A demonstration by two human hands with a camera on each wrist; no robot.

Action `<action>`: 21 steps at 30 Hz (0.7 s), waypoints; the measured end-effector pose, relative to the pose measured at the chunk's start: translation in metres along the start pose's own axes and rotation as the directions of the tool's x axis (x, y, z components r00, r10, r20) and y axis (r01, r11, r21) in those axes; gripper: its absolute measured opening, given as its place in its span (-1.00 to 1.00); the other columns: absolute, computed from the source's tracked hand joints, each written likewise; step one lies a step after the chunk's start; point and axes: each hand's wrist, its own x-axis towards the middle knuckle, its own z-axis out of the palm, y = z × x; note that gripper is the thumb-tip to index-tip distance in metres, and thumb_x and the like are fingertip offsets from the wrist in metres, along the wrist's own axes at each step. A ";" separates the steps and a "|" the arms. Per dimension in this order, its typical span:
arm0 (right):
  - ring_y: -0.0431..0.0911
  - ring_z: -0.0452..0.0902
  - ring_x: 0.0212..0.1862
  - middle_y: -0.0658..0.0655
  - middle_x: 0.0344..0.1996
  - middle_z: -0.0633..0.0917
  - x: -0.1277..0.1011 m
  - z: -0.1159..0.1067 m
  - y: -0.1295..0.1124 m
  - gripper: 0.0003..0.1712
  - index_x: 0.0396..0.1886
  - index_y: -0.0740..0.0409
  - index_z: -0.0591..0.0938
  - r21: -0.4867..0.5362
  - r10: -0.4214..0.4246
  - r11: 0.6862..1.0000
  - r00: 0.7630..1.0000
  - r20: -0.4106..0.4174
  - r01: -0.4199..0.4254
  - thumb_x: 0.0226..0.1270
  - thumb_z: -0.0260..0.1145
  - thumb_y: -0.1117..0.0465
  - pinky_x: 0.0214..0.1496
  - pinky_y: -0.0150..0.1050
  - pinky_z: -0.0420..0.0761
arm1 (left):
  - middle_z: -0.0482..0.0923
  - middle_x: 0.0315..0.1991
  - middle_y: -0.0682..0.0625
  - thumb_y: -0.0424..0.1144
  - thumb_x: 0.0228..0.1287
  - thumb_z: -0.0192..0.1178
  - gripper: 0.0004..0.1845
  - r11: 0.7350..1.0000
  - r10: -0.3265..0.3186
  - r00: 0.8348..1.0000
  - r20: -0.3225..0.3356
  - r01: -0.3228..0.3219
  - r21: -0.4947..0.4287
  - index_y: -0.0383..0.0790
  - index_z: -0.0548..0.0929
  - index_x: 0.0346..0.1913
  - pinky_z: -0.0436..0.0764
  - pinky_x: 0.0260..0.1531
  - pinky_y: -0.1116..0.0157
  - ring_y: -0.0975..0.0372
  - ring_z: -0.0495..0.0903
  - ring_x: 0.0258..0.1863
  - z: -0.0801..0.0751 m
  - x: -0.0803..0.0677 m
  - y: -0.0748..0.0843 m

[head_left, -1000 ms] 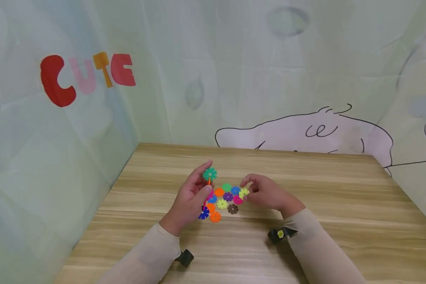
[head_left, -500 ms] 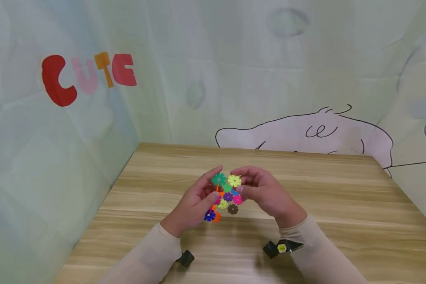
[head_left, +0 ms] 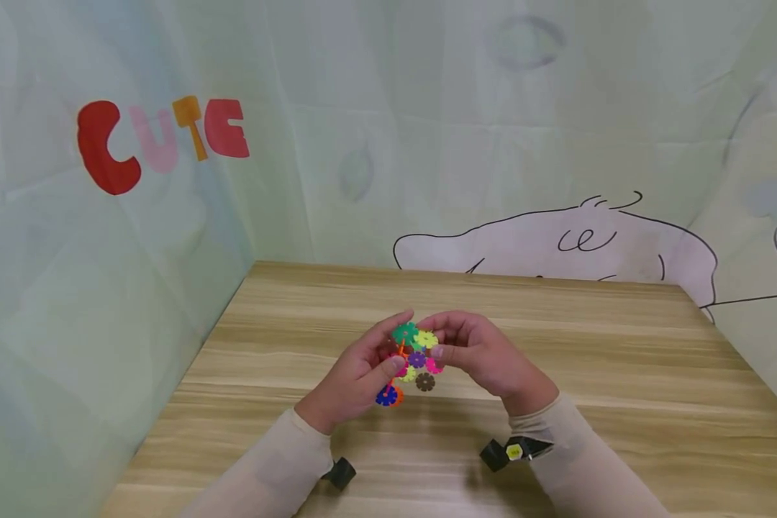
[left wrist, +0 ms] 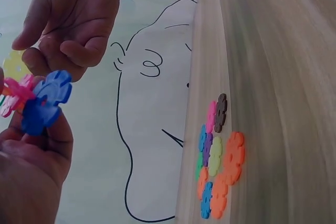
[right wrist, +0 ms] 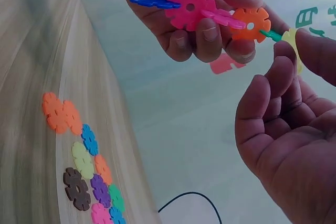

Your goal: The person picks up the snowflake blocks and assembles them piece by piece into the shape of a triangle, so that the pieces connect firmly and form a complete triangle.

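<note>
In the head view my left hand (head_left: pixel 356 378) grips a chain of slotted plastic flower discs, raised over the table. The chain runs from a dark blue disc (right wrist: pixel 152 1) through a pink disc (right wrist: pixel 188 8), another pink one and an orange disc (right wrist: pixel 251 24) to a green disc (head_left: pixel 404 333) at its far end. My right hand (head_left: pixel 492 360) pinches a yellow disc (head_left: pixel 426 339) between thumb and fingers, right at the green disc's edge. Fingers cover part of the yellow disc in the right wrist view.
Several loose discs lie grouped flat on the wooden table (head_left: pixel 557 316) beneath my hands, among them a brown disc (head_left: pixel 425 382), a purple disc (right wrist: pixel 100 190) and an orange disc (left wrist: pixel 234 153). A printed cloth backdrop (head_left: pixel 337 108) stands behind the table.
My right hand has lifted the yellow disc from the table group and brought it left to the chain's green end. My left hand has shifted slightly right with the chain.
</note>
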 end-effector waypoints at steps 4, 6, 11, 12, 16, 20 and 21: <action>-0.13 0.66 -0.16 0.13 -0.15 0.70 0.000 -0.001 0.001 -0.64 0.26 0.45 0.56 0.002 -0.002 1.000 1.000 0.020 0.002 0.53 0.21 0.45 -0.06 -0.29 0.75 | 0.56 0.05 -0.14 -0.44 0.59 0.07 -0.35 1.000 0.003 1.000 0.010 -0.003 0.006 -0.03 0.27 0.63 0.71 -0.07 0.35 0.12 0.60 -0.10 0.000 0.000 -0.001; -0.12 0.66 -0.16 0.13 -0.15 0.70 0.000 -0.001 0.000 -0.63 0.26 0.45 0.56 0.012 0.007 1.000 1.000 0.024 -0.007 0.54 0.22 0.43 -0.05 -0.28 0.75 | 0.56 0.01 -0.13 -0.44 0.59 0.08 -0.36 1.000 0.005 1.000 0.015 -0.005 0.009 -0.04 0.28 0.63 0.68 -0.14 0.38 0.17 0.57 -0.16 0.000 0.000 -0.001; -0.09 0.66 -0.14 0.12 -0.13 0.71 0.000 -0.001 0.002 -0.63 0.26 0.47 0.54 0.065 0.036 0.997 0.999 0.037 -0.039 0.55 0.24 0.41 -0.04 -0.30 0.74 | 0.56 -0.09 -0.12 -0.42 0.58 0.10 -0.36 1.000 -0.005 1.000 0.022 0.005 0.019 -0.07 0.29 0.62 0.61 -0.32 0.41 0.23 0.50 -0.30 0.000 0.000 0.002; -0.10 0.65 -0.14 0.11 -0.13 0.71 0.000 -0.001 0.002 -0.63 0.26 0.48 0.53 0.080 0.040 0.996 0.998 0.042 -0.043 0.55 0.24 0.41 -0.04 -0.31 0.74 | 0.56 -0.09 -0.12 -0.42 0.58 0.11 -0.36 1.000 -0.011 1.000 0.021 0.010 0.019 -0.07 0.29 0.63 0.62 -0.31 0.41 0.23 0.50 -0.30 0.000 0.000 0.002; -0.16 0.66 -0.14 0.06 -0.14 0.73 0.000 0.000 0.006 -0.66 0.24 0.49 0.52 0.159 0.021 0.987 0.997 0.071 -0.032 0.56 0.19 0.44 -0.03 -0.34 0.73 | 0.57 -0.06 -0.12 -0.41 0.59 0.11 -0.35 0.999 -0.037 0.999 0.015 0.037 0.033 -0.03 0.29 0.63 0.67 -0.22 0.37 0.21 0.56 -0.23 0.001 0.000 0.002; -0.21 0.67 -0.14 0.03 -0.13 0.74 0.002 0.001 0.010 -0.71 0.20 0.41 0.55 0.253 -0.022 0.968 0.994 0.102 -0.005 0.58 0.13 0.47 -0.01 -0.36 0.72 | 0.58 -0.03 -0.11 -0.40 0.59 0.11 -0.34 0.997 -0.054 0.999 -0.001 0.053 0.051 0.03 0.29 0.63 0.69 -0.18 0.35 0.17 0.58 -0.20 0.001 0.000 0.001; -0.22 0.67 -0.14 0.03 -0.12 0.75 0.002 0.002 0.010 -0.72 0.20 0.40 0.55 0.271 -0.028 0.963 0.994 0.107 -0.002 0.58 0.13 0.47 -0.01 -0.36 0.72 | 0.58 -0.01 -0.11 -0.40 0.59 0.11 -0.34 0.997 -0.056 0.998 -0.005 0.056 0.052 0.04 0.29 0.63 0.70 -0.17 0.36 0.16 0.58 -0.18 0.001 0.000 0.001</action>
